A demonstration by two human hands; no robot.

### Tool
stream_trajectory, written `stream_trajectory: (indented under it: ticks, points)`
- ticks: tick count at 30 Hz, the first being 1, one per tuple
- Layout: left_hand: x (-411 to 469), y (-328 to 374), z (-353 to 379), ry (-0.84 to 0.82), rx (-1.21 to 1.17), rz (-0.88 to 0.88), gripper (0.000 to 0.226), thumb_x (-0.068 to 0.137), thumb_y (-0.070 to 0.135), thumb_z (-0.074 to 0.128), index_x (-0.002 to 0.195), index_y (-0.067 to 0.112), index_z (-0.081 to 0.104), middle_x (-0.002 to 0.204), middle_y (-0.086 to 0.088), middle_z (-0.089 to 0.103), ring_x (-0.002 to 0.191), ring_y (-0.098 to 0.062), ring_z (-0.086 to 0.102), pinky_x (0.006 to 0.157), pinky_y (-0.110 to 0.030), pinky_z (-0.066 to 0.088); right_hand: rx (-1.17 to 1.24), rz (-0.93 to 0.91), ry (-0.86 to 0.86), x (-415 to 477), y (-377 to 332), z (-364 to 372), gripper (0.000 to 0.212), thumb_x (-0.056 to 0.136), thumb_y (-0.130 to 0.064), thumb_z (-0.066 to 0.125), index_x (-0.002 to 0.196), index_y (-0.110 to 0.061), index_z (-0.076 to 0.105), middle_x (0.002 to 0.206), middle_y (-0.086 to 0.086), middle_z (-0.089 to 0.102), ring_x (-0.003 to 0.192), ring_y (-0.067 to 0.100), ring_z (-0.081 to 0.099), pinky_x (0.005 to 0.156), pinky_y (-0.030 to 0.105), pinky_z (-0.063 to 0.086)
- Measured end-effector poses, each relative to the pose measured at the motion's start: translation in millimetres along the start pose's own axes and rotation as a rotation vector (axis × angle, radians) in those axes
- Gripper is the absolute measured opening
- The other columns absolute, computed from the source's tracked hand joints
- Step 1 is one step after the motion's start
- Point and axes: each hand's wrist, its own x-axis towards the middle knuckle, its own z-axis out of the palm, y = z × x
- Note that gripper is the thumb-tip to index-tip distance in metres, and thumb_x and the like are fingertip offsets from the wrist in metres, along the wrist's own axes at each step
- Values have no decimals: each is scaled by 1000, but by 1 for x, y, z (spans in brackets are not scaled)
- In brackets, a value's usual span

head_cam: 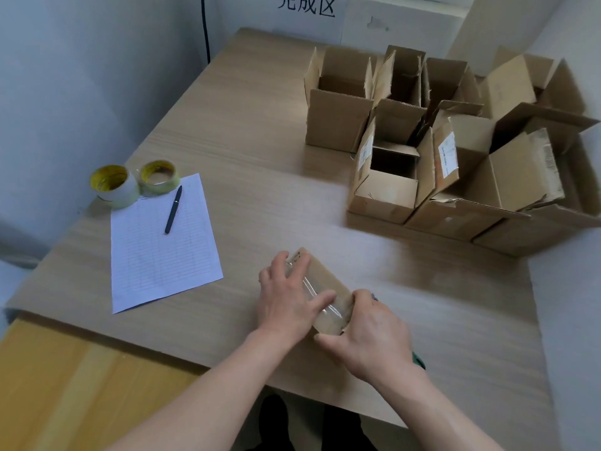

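Two hands work on a small cardboard box point(326, 275) at the near middle of the worktop point(260, 157). The left hand point(286, 301) lies flat on its taped top with fingers straight. The right hand point(370, 333) curls round its near end. To the left lie a sheet point(156, 255), a pen point(173, 209) and tape rolls point(113, 185); open boxes point(338, 118) stand far right.

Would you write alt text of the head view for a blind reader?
A left hand presses flat on a small taped cardboard box on a wooden table while the right hand grips its near end. Open cardboard boxes stand far right; two tape rolls, a pen and a lined sheet lie left.
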Motion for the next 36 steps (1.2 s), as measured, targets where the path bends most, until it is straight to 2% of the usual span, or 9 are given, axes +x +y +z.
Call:
stream_trajectory:
  ticks: [7,11,14,16,20,27,30,33,36]
  points:
    - [52,-20,-5,-43,-338,16,58,80,34,79,134,27,59,124,4,63,115,-18,57,102,-29,42,16,100,-28,2,-10,-5,72,56,-75,64,100,-24,38,101,-3,66,100,24,64,75,33,43]
    - [64,-21,-7,-29,-671,-198,5,87,22,73,90,20,77,88,4,74,86,-13,67,79,-27,51,32,126,-36,1,-13,-4,75,57,-76,65,98,-23,32,103,-2,64,99,25,64,73,34,41]
    - [63,-13,-5,20,-787,-291,19,90,24,70,73,18,75,74,3,71,72,-14,60,65,-26,45,50,149,-50,1,-15,-5,76,57,-76,66,98,-23,30,102,-2,63,99,25,64,72,34,40]
    - [60,-10,-2,15,-747,-283,15,85,32,73,88,17,76,88,2,71,85,-15,63,76,-29,49,62,163,-60,1,-15,-4,76,57,-77,65,99,-24,30,102,-2,64,99,25,64,72,34,41]
    - [36,-9,4,-57,-376,-111,93,69,36,87,147,19,39,139,1,35,129,-12,39,111,-23,28,91,172,-73,-3,-18,-3,74,58,-77,62,98,-24,31,98,-5,63,96,23,64,73,34,44]
    - [59,-5,-4,-65,-297,35,97,67,37,88,148,20,37,150,-4,27,137,-17,36,110,-23,28,471,157,-164,27,12,-23,43,91,-57,57,84,-15,67,80,-2,67,79,17,61,73,35,48]
    - [63,15,-5,-16,-409,-58,92,68,34,88,144,18,40,143,-3,34,129,-17,43,107,-18,28,410,169,-120,44,15,-16,47,87,-57,62,72,-12,62,70,0,64,70,18,58,58,33,38]
    - [51,24,-5,-6,-560,-163,80,74,34,84,141,18,42,139,-2,38,127,-18,46,110,-35,38,446,211,-121,52,17,-2,53,83,-59,65,71,-8,62,68,3,68,69,22,62,62,36,47]
    - [7,14,-6,55,-545,-165,63,71,38,83,123,24,50,123,8,43,108,-2,48,97,-22,42,523,253,-108,56,17,8,55,80,-62,65,74,-7,64,69,3,70,72,22,67,67,42,55]
